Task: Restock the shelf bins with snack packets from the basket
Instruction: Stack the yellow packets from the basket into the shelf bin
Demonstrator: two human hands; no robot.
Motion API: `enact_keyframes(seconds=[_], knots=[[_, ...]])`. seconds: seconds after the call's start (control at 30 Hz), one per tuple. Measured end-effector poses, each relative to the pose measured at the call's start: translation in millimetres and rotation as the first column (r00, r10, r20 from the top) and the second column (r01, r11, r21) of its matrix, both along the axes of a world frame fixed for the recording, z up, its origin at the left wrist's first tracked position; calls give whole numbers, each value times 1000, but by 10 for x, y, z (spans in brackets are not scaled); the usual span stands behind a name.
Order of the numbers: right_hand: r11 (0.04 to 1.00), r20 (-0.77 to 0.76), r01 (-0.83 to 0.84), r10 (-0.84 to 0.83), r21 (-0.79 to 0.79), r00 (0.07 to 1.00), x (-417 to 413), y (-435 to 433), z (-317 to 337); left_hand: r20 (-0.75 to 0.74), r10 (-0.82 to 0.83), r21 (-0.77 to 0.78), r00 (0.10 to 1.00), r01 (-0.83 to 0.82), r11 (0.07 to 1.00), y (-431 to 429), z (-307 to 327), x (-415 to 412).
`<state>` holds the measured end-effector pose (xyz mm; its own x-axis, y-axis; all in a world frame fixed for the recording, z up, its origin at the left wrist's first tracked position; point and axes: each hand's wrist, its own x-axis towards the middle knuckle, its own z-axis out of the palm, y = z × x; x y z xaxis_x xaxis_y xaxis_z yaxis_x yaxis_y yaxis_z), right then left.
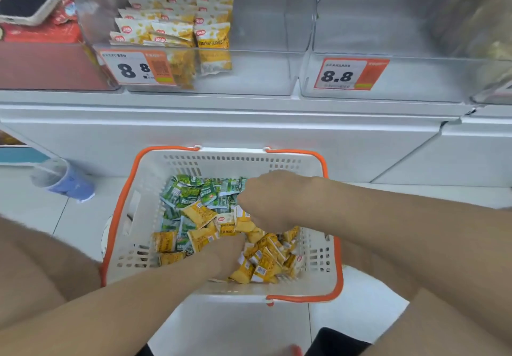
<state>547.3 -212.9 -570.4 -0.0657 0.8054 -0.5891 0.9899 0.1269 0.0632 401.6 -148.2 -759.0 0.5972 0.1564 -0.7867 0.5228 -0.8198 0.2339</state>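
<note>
As the right hand (266, 203) clutches yellow packets (267, 267), left hand (224, 256) buried with grip unseen, scoop only those, leaving eleven-o'clock green packets (191, 189).

The price tag (138, 67) on the left clear bin (257, 74) reads 8 8, the neighbouring bin's tag (349, 74) to its right reads 8.8, and a yellow packet (212, 36) inside the left clear bin shows FLAVORED.

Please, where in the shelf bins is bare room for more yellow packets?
The right half of the middle clear bin, between the yellow packets and its right wall, is bare. The next bin, behind the 8.8 price tag, looks mostly bare. Crowded: the red packets on the left, and the basket, where the left hand and right hand dig.
</note>
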Motion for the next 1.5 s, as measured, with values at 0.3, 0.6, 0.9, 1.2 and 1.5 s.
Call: enact_keyframes(seconds=[0.3, 0.6, 0.9, 1.2, 1.5], knots=[[998, -62, 57, -56, 9, 996, 95, 64, 241, 48, 405, -276, 913, -378, 884, 370, 680, 344], [893, -232, 362, -305, 268, 924, 508, 253, 515, 99, 961, -692, 257, -677, 252, 928, 2027, 651], [389, -893, 883, -249, 261, 374, 474, 532, 592, 4, 997, -827, 80, -560, 48, 1141, 2760, 579], [286, -988, 955, -101, 82, 115, 439, 609, 812, 686, 671, -559, 283, -385, 734, 1184, 2952, 473], [312, -990, 940, -59, -139, -126, 493, 627, 845, 361, 918, -821, 164, -411, 396, 1193, 2853, 492]])
